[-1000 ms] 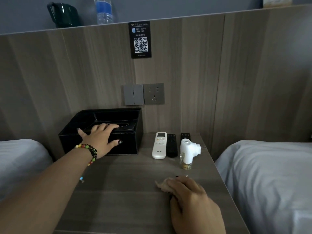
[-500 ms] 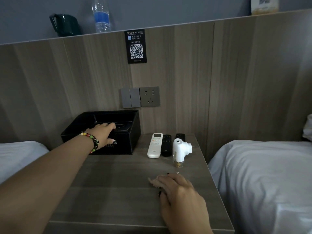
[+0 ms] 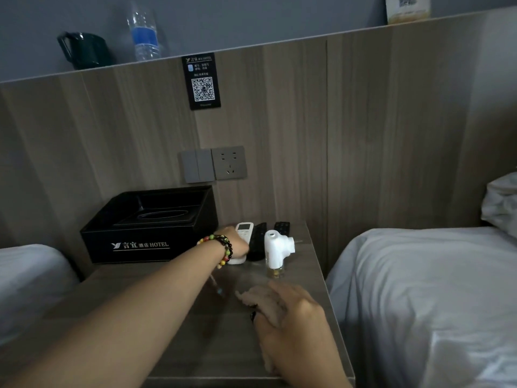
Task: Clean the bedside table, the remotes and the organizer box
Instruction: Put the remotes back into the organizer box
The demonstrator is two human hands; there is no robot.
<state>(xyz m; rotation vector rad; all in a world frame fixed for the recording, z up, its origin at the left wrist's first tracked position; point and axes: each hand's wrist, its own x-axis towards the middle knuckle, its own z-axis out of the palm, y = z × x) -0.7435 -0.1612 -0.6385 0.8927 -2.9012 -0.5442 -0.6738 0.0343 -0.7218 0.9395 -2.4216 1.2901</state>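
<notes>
The wooden bedside table (image 3: pixel 167 317) stands between two beds. At its back left is the black organizer box (image 3: pixel 145 233) with a tissue slot. A white remote (image 3: pixel 244 229) and two black remotes (image 3: pixel 258 239) (image 3: pixel 282 226) lie side by side to its right. My left hand (image 3: pixel 237 246), with a bead bracelet at the wrist, lies across the middle of the white remote and grips it; its fingers are hidden. My right hand (image 3: pixel 293 326) holds a beige cloth (image 3: pixel 260 296) pressed on the table near the front right.
A white plug-in vaporizer (image 3: pixel 275 247) stands just in front of the black remotes. White beds flank the table at left (image 3: pixel 28 275) and right (image 3: pixel 419 289). A switch and socket (image 3: pixel 229 163) sit on the wood panel. A dark mug (image 3: pixel 86 50) and water bottle (image 3: pixel 144 37) stand on the ledge above.
My left hand has left the organizer box and moved right onto the white remote. My right hand stays on the cloth. The view has pulled back and tilted.
</notes>
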